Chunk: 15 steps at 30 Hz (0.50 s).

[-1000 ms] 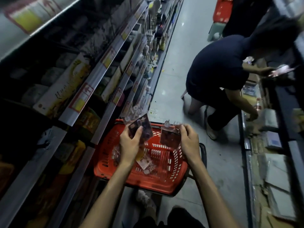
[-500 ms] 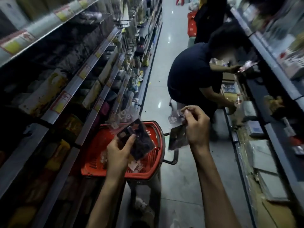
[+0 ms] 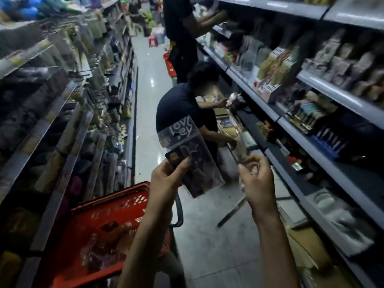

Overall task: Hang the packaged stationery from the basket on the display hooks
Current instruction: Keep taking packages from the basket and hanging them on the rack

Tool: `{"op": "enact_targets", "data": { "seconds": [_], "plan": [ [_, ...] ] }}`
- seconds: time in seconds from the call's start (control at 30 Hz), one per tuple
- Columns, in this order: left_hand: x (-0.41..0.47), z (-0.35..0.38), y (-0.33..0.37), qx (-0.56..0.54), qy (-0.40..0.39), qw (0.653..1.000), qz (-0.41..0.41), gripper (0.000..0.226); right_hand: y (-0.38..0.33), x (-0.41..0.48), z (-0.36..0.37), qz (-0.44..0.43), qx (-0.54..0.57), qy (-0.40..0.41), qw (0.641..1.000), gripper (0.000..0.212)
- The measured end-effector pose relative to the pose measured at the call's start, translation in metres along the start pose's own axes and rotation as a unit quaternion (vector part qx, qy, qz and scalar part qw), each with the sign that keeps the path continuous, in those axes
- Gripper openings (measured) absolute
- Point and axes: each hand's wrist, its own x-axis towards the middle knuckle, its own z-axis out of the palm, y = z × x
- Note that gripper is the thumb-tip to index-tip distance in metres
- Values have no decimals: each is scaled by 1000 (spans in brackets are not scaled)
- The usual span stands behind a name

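A person's left hand [image 3: 166, 181], thumb and fingers curled, grips a clear stationery packet [image 3: 191, 159] with dark contents, held tilted at chest height in a shop aisle. The right hand [image 3: 258, 181], just beside it, pinches a second packet [image 3: 241, 151], too blurred to make out. More packets [image 3: 99, 256] lie in the red basket [image 3: 116, 196] below left. Ahead, a crouching person [image 3: 176, 107] reaches into the stocked shelves [image 3: 311, 84].
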Motion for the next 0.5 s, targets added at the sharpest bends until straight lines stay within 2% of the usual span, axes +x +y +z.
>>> {"op": "enact_targets", "data": {
  "seconds": [0.17, 0.3, 0.5],
  "plan": [
    [-11, 34, -23, 8, -119, 990, -78, 20, 0, -19, -49, 31, -2, 72, 997, 30],
    [-14, 65, -36, 11, -216, 971, -100, 20, -6, -51, -94, 30, 22, 159, 987, 26],
    [-38, 116, -46, -8, -338, 931, -135, 23, -11, -104, -142, 30, -20, 275, 961, 15]
  ]
}}
